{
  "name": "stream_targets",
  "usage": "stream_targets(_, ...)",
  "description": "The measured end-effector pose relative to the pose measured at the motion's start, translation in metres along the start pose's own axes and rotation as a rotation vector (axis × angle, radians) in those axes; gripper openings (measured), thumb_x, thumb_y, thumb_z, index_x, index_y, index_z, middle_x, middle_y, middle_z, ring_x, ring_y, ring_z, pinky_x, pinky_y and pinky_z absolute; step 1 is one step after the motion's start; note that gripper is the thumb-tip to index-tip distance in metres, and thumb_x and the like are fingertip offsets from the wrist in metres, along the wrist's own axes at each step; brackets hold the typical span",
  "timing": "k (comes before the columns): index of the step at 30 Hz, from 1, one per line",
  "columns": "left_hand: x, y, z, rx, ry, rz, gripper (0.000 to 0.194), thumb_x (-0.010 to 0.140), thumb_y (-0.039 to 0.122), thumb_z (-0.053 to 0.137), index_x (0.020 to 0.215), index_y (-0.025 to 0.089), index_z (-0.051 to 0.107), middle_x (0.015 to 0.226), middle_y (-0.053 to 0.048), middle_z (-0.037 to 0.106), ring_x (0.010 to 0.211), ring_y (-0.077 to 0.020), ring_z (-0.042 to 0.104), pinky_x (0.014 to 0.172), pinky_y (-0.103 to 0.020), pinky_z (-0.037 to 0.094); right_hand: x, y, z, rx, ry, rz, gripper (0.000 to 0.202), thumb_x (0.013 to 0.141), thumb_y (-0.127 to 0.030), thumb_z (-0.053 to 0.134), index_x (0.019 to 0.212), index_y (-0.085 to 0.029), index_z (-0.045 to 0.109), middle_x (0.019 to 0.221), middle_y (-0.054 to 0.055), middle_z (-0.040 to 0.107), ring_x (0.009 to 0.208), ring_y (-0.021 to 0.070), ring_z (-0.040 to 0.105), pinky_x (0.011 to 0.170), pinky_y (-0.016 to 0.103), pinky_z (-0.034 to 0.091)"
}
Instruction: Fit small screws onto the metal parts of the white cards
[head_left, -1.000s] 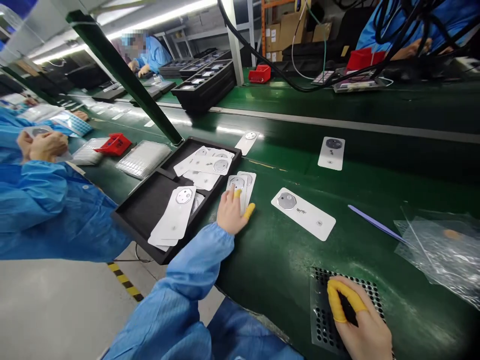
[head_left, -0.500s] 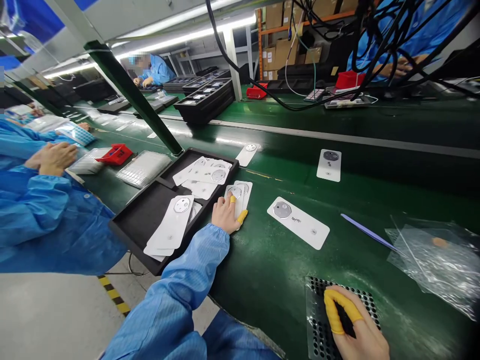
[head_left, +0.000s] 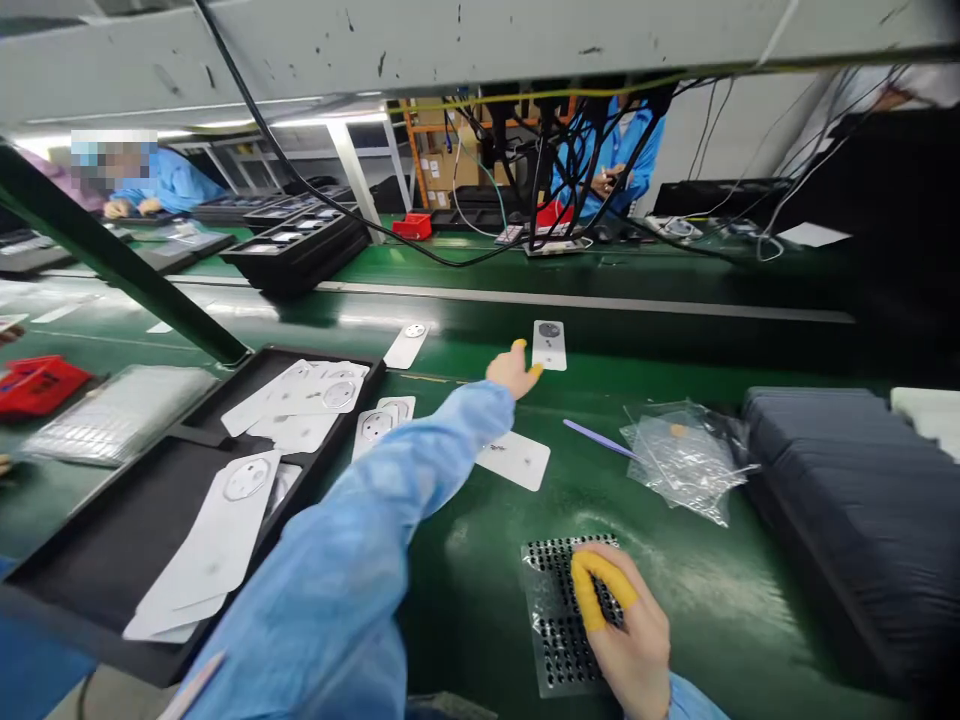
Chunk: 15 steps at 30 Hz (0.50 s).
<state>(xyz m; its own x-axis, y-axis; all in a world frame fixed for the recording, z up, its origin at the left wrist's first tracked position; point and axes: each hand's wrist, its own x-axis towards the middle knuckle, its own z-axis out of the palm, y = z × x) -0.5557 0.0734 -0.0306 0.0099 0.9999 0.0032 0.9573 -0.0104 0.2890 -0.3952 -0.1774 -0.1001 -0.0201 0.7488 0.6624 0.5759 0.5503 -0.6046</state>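
Note:
My left hand, with yellow finger cots on its thumb and a finger, reaches far out over the green work surface. Its fingers are apart and nothing is between them. Just right of it lies a white phone-back-shaped panel with a dark round camera area. Partly hidden by my sleeve is another white panel. My right hand rests over a clear sheet of black round dots. Its thumb and forefinger, both in yellow cots, are pinched together; whatever they hold is too small to make out.
A black tray on the left carries several white panels. More panels lie beside it. At the right are a purple stick, clear plastic bags and a dark ribbed stack. A green post slants up behind the tray.
My left hand has left the small pile of panels beside the tray and moved forward and right to the far panel. The view has swung right. My right hand stays pinched over the dotted sheet.

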Motion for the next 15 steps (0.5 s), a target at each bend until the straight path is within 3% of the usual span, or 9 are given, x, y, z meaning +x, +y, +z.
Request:
stream_targets(3,0.043,0.057,0.023,-0.044,-0.014,-0.081,0.061,0.088,0.047,0.054,0.138,0.016,0.039,0.136,-0.014,0.049,0.119,-0.0283,0.052,0.096,-0.046,0.045,0.002,0.004,0.002,-0.006,0.059,-0.071,0.017,0.084,-0.008,0.058,0.099,-0.014,0.064,0.095,0.011,0.068,0.088,0.0189,0.068,0.079,0.029,0.058)
stream_targets(5,0.058,0.073,0.033,-0.054,-0.03,-0.154,0.051,0.09,0.041,0.056,0.133,0.018,0.045,0.138,-0.013,0.045,0.12,-0.0295,0.05,0.097,-0.052,0.044,0.004,0.006,0.004,0.0,0.092,-0.087,0.017,0.084,-0.008,0.059,0.099,-0.014,0.064,0.092,0.01,0.069,0.085,0.0186,0.069,0.077,0.029,0.059)
stream_targets(10,0.081,0.066,0.042,-0.023,-0.087,-0.241,0.04,0.09,0.033,0.057,0.126,0.017,0.051,0.129,-0.012,0.053,0.112,-0.0263,0.056,0.092,-0.049,0.049,0.005,0.003,0.003,0.034,0.089,-0.046,0.021,0.082,-0.006,0.06,0.1,-0.015,0.064,0.092,0.011,0.068,0.084,0.0195,0.069,0.073,0.029,0.059)
stream_targets(15,0.099,0.066,0.042,0.022,-0.13,-0.13,0.037,0.09,0.032,0.057,0.123,0.015,0.053,0.125,-0.011,0.056,0.107,-0.0245,0.059,0.089,-0.046,0.051,0.008,-0.003,0.0,0.076,0.105,-0.007,0.022,0.082,-0.005,0.058,0.101,-0.015,0.064,0.093,0.011,0.069,0.084,0.0192,0.069,0.073,0.03,0.06)
